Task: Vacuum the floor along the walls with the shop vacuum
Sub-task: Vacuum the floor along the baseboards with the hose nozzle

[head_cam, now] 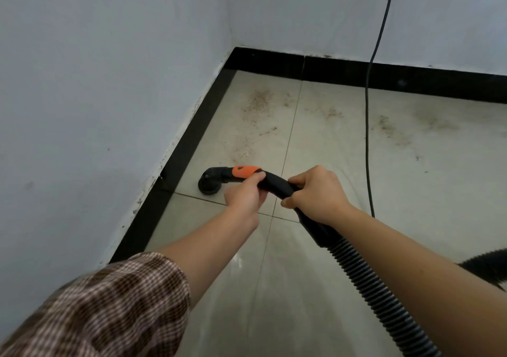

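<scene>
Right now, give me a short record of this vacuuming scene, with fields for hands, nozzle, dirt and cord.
left hand: grips the black curved vacuum handle just behind its orange collar
right hand: grips the same handle further back, near the black ribbed hose
nozzle: round black nozzle down at the pale tiled floor, close to the black skirting board on the left
dirt: brown gritty patches on the tiles ahead, toward the corner
cord: thin black cord hangs down the far wall and across the floor
</scene>
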